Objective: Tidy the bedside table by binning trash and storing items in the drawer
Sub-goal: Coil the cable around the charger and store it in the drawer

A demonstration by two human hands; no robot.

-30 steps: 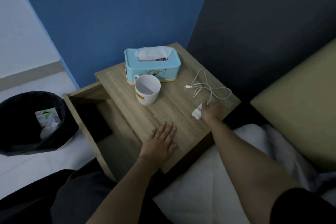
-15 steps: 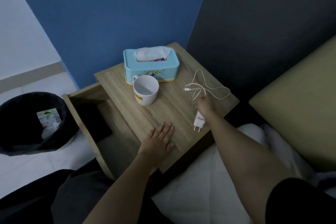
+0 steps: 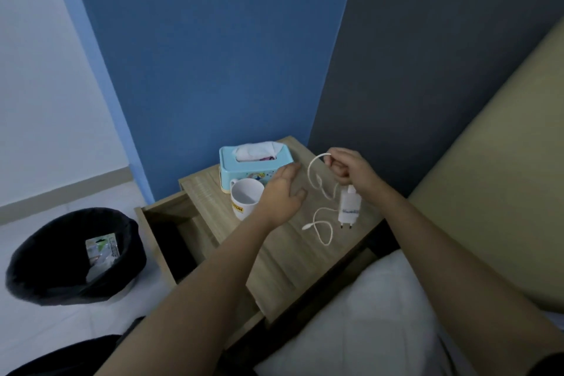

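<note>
A white charger (image 3: 349,207) with its white cable (image 3: 317,189) hangs above the wooden bedside table (image 3: 293,256). My right hand (image 3: 351,169) is shut on the cable, and the plug dangles below the fist. Just left of the looping cable, my left hand (image 3: 282,195) hovers open, in front of a white mug (image 3: 244,197). A light blue tissue box (image 3: 254,163) stands at the back of the table. The table's drawer (image 3: 171,226) is pulled open to the left, with a dark inside.
A black bin (image 3: 73,256) with packaging trash in it stands on the white floor at the left. The bed with white bedding (image 3: 366,320) and a tan headboard (image 3: 488,177) lies to the right. A blue wall rises behind the table.
My right hand has lifted the charger and cable off the tabletop. My left hand has risen from the table's front edge and moved toward the cable. The view has tilted upward.
</note>
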